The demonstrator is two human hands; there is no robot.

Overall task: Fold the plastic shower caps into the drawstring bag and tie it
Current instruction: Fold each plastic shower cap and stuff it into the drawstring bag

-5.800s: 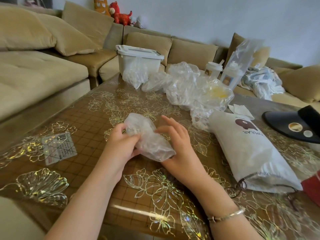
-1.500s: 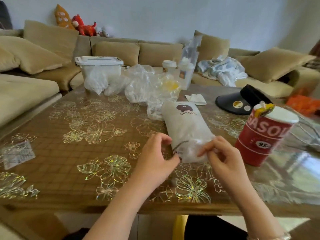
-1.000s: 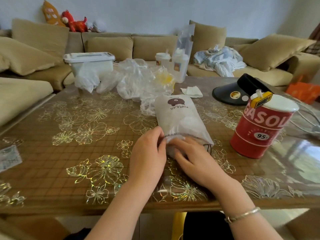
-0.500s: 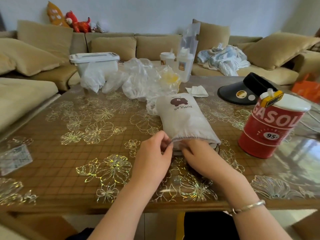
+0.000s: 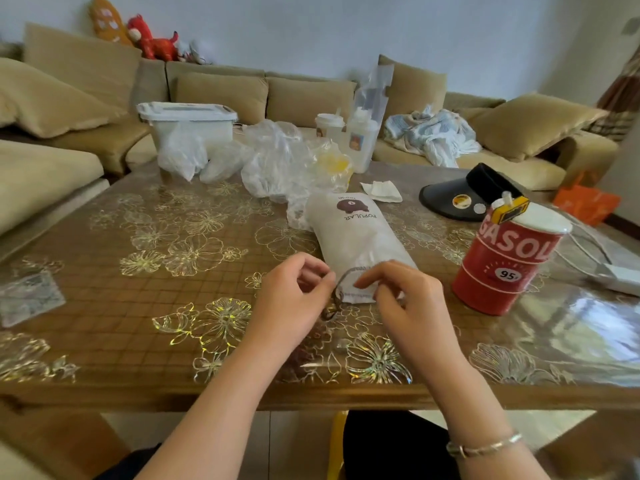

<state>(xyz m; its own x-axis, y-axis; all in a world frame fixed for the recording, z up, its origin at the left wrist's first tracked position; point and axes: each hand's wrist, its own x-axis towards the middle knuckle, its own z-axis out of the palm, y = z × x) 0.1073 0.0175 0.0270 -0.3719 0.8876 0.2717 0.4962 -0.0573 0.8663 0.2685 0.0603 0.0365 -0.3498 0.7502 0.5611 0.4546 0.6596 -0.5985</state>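
A brown table patterned with gold flowers stands before a tan sofa in a pale-walled room. Both hands work at the mouth of the white drawstring bag, which lies flat and stretches away from the grip. The left hand pinches the dark cord at the mouth's left edge; the right hand, fingers curled, grips the bag's opening (exact contact is hidden). Beyond the bag sit loose plastic shower caps; right of the grip stands 1 red can.
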